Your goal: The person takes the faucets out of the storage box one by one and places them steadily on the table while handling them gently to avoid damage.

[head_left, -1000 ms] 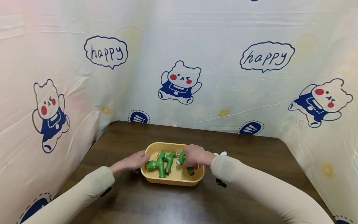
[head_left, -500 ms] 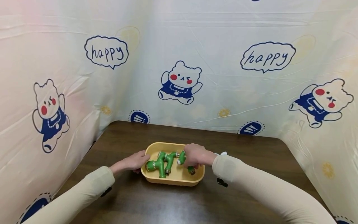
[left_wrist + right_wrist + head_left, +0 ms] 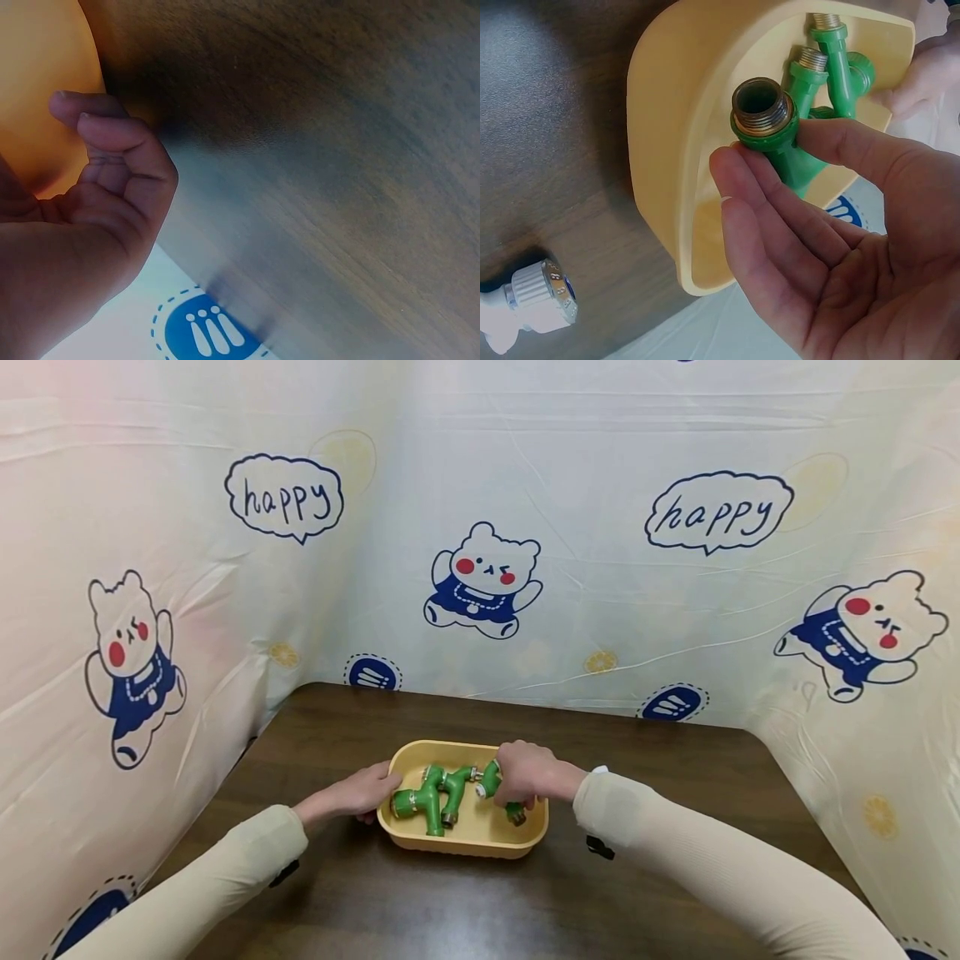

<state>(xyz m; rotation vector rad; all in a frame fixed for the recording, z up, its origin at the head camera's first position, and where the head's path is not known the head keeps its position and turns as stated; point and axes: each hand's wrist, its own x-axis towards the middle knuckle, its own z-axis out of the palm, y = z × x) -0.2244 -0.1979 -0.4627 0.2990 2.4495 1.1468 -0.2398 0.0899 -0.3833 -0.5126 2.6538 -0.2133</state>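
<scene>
A yellow plastic basin [image 3: 468, 846] on the table holds several green pipe fittings with threaded metal ends. My left hand [image 3: 363, 790] grips the basin's left end, thumb at the rim; in the left wrist view its fingers curl against the yellow wall [image 3: 37, 67]. Over the basin's right end, my right hand [image 3: 527, 772] pinches a green Y-shaped pipe fitting [image 3: 769, 139] between thumb and fingers. The fitting's open threaded mouth faces the right wrist camera. Further green fittings [image 3: 431, 802] lie at the basin's left side, two of them Y-shaped with branches pointing toward me.
A white ribbed knob [image 3: 544, 296] with a marked dial lies on the brown wooden table [image 3: 450, 910], right of the basin. In the head view my right sleeve mostly hides it. A printed cloth curtain [image 3: 585, 577] closes off the back and both sides.
My right hand has shifted slightly to the right and up, and the pipe fitting it pinches has moved a little with it. The left hand and basin stay in place.
</scene>
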